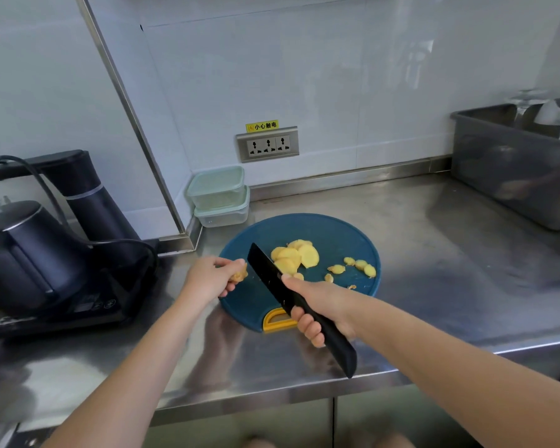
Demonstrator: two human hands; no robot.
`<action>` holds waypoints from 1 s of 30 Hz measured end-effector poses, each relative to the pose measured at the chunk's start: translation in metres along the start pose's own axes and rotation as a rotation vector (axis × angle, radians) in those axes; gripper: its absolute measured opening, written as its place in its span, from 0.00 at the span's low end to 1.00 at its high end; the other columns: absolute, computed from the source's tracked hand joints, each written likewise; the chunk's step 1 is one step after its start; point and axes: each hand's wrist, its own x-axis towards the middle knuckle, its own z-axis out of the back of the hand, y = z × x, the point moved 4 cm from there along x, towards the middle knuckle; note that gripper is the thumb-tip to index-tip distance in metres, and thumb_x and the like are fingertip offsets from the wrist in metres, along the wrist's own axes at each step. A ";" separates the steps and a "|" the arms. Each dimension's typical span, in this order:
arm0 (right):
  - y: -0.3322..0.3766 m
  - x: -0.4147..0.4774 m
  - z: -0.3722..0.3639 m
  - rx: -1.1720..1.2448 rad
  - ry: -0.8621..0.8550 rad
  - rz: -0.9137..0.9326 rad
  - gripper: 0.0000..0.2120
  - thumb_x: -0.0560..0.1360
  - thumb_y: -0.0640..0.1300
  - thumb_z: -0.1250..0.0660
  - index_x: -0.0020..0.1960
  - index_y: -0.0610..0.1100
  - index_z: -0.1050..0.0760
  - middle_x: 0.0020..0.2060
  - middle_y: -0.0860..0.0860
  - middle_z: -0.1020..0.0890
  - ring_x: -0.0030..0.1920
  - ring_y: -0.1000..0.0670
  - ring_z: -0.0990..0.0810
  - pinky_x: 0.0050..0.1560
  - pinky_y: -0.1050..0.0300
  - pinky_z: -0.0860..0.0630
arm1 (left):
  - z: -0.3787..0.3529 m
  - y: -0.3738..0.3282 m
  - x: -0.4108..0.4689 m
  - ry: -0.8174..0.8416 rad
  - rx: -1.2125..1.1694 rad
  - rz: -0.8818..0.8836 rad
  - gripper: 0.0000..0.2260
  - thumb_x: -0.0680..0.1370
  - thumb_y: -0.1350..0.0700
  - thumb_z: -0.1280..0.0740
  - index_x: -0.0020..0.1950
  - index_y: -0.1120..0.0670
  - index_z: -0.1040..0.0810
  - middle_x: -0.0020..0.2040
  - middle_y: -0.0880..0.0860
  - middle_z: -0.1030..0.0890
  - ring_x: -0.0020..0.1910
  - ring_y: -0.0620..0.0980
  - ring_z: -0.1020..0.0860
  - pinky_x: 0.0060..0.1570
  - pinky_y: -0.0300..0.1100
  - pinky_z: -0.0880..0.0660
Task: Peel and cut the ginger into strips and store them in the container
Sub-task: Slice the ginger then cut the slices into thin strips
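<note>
Left hand (212, 278) pinches ginger piece (240, 275); right hand (317, 307) grips black knife (274, 273), apparently above blue cutting board (337, 234); ginger slices (299, 255) alongside.

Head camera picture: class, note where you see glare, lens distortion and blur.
Head view: the stainless steel counter shows reflections and bright glare; the wide lens tilts the metal wall trim at left; the dark grey plastic tub at the right edge looks soft; the round blue cutting board is sharp.
</note>
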 end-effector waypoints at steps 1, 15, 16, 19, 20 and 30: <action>0.001 0.000 0.003 0.004 -0.027 0.006 0.27 0.77 0.66 0.42 0.31 0.45 0.35 0.21 0.52 0.35 0.18 0.54 0.37 0.19 0.65 0.38 | -0.005 -0.002 -0.001 0.006 0.014 -0.012 0.10 0.75 0.48 0.31 0.48 0.55 0.20 0.29 0.52 0.22 0.26 0.46 0.28 0.29 0.36 0.29; 0.009 -0.012 0.037 0.016 -0.213 0.045 0.27 0.78 0.65 0.42 0.32 0.45 0.34 0.22 0.51 0.33 0.19 0.54 0.36 0.21 0.65 0.37 | -0.055 -0.027 -0.019 -0.003 0.513 -0.207 0.19 0.77 0.43 0.38 0.42 0.58 0.21 0.33 0.52 0.20 0.35 0.51 0.21 0.34 0.44 0.26; 0.008 -0.011 0.034 0.006 -0.207 0.044 0.27 0.78 0.65 0.42 0.32 0.45 0.34 0.22 0.51 0.33 0.19 0.54 0.36 0.20 0.66 0.37 | -0.053 -0.026 -0.018 -0.041 0.599 -0.207 0.22 0.77 0.39 0.40 0.44 0.58 0.22 0.35 0.53 0.20 0.36 0.51 0.22 0.32 0.44 0.29; 0.006 -0.010 0.027 -0.047 -0.183 0.037 0.27 0.78 0.66 0.43 0.32 0.45 0.35 0.22 0.51 0.33 0.19 0.54 0.37 0.20 0.65 0.37 | -0.041 -0.026 -0.017 -0.132 0.752 -0.214 0.29 0.77 0.33 0.50 0.49 0.57 0.26 0.41 0.54 0.21 0.41 0.53 0.23 0.34 0.44 0.32; 0.005 -0.009 0.025 -0.063 -0.175 0.030 0.27 0.78 0.66 0.43 0.32 0.45 0.35 0.22 0.51 0.34 0.19 0.54 0.37 0.20 0.65 0.37 | -0.036 -0.026 -0.015 -0.118 0.731 -0.226 0.29 0.77 0.33 0.52 0.52 0.57 0.26 0.43 0.53 0.21 0.43 0.52 0.24 0.37 0.44 0.31; 0.004 -0.010 0.013 -0.145 -0.163 -0.001 0.27 0.77 0.67 0.45 0.33 0.45 0.35 0.21 0.51 0.33 0.19 0.54 0.36 0.21 0.65 0.36 | -0.026 -0.020 -0.023 0.259 0.568 -0.474 0.21 0.70 0.47 0.26 0.62 0.48 0.24 0.53 0.48 0.24 0.43 0.42 0.24 0.38 0.29 0.33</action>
